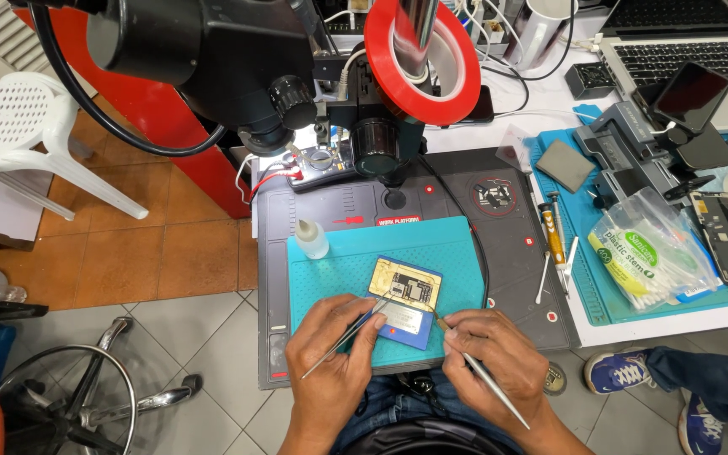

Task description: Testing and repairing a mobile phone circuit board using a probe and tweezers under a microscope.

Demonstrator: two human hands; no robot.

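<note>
Head view, looking down at a repair table. The left hand point(330, 358) holds a pair of slim metal tweezers point(345, 337), its grip closed around their shafts, with the tips resting at the near edge of a small circuit board point(406, 291). The right hand point(490, 354) is closed pen-fashion on a thin metal probe point(480, 375), whose fine point meets the board's near right corner while its long handle trails back toward the wrist. The circuit board, gold-toned with dark chips and a shiny plate, sits on a blue rectangular holder point(404, 324) directly between and just beyond the two grips. Holder and board lie on a teal rubber mat point(339, 253), soft-looking and matte, which rests on a larger grey work mat point(465, 190) with moulded recesses. Judged from the pose, the step in hand is fine work on a component at the board's near edge, tweezers steadying or lifting while the probe pries or picks; the next move calls for small, light, well-braced pressure so that neither tip slips across the chips. Beyond the left grip stands a small clear dropper bottle point(312, 238). Farther beyond both grips hangs a black microscope point(238, 59), with a roll of red tape point(431, 59) ringed around its post. Out past the right grip lie a small screwdriver point(554, 236), a bag of cotton swabs point(646, 253), a phone screen point(726, 236) and a laptop point(701, 59).
</note>
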